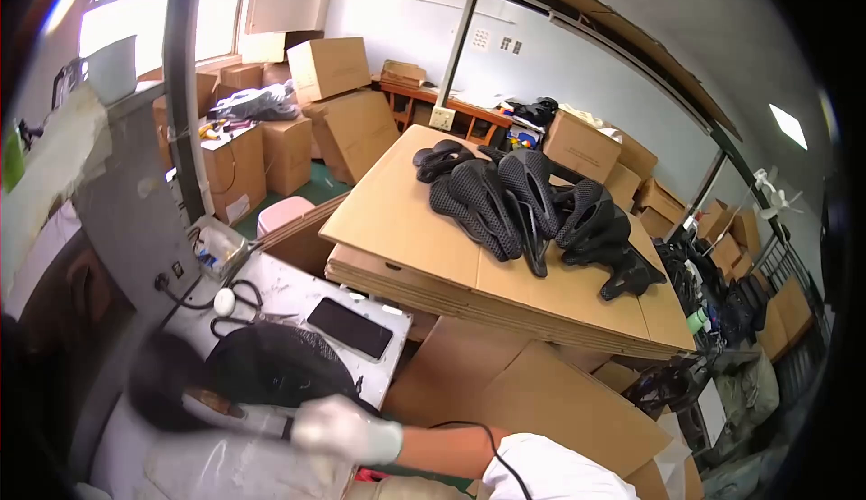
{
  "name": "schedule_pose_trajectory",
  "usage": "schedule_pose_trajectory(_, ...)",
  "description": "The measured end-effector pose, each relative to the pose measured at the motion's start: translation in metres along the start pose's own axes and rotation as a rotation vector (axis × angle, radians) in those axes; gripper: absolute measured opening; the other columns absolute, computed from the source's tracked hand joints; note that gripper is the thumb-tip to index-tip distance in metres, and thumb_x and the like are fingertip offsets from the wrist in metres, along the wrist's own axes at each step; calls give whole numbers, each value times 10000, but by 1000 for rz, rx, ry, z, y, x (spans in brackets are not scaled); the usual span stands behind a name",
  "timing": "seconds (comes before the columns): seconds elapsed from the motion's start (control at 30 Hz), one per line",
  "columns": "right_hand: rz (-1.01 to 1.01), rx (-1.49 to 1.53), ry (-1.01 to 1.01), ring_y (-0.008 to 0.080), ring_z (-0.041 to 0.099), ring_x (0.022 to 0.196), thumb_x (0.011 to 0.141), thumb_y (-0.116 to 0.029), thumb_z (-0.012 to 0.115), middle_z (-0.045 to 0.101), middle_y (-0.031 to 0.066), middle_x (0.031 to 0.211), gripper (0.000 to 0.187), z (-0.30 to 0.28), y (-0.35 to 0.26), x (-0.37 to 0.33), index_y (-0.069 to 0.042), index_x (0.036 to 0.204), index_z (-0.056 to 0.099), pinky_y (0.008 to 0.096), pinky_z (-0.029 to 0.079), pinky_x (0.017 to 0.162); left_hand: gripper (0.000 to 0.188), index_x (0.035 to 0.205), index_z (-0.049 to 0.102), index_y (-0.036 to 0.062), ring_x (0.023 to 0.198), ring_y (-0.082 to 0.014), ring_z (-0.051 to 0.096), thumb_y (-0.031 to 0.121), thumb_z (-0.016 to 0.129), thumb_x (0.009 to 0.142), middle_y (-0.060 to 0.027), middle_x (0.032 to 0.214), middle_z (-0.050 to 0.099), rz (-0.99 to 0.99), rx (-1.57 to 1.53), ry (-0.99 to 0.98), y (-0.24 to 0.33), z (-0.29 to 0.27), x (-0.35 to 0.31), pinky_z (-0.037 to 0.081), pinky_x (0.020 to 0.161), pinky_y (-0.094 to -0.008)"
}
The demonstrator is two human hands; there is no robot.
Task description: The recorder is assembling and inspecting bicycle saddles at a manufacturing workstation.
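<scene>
My right hand [347, 432], in a white glove, reaches in from the lower right and is smeared by motion. It looks closed, with one end of a dark, blurred black piece [167, 383] at its fingers; the piece stretches to the left, its kind unclear. My left hand does not show. Just beyond the right hand, a black mesh piece [280, 365] lies on the white work table [271, 275]. Scissors [271, 318] lie behind it, partly covered. A black smartphone [350, 327] rests flat to the right of the mesh piece.
Stacked flat cardboard [397, 202] rises beyond the table, bearing a heap of black mesh covers [514, 198]. A black cable [194, 302] and a clear plastic bin [219, 246] sit at the table's left. Cardboard boxes [352, 126] stand behind; a metal post [185, 94] rises at left.
</scene>
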State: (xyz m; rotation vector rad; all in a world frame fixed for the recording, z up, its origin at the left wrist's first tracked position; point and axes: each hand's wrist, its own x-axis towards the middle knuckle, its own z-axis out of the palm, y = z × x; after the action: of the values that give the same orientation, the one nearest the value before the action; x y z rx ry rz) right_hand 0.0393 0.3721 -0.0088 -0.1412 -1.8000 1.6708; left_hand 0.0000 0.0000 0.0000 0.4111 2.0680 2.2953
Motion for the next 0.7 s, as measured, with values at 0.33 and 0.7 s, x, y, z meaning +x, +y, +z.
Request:
schedule_pose_trajectory(0.33,-54,553,846,178,627,503,995,-337,728,647,6,658,300,-298,-97,162,-90,834,672,304,504,487,429,1318,594,-5,1190,-283,585,342,569,1068,-154,1271,650,-323,-5,10,18,-1,-28,463,1041,-434)
schedule_pose_trajectory(0.7,-25,301,401,93,385,527,1061,-116,560,402,-36,628,129,-46,-33,72,-16,1047,640,288,357,496,180,1034,719,-68,951,-246,705,56,632,938,-147,968,741,-198,162,319,0,-29,-33,554,876,-357)
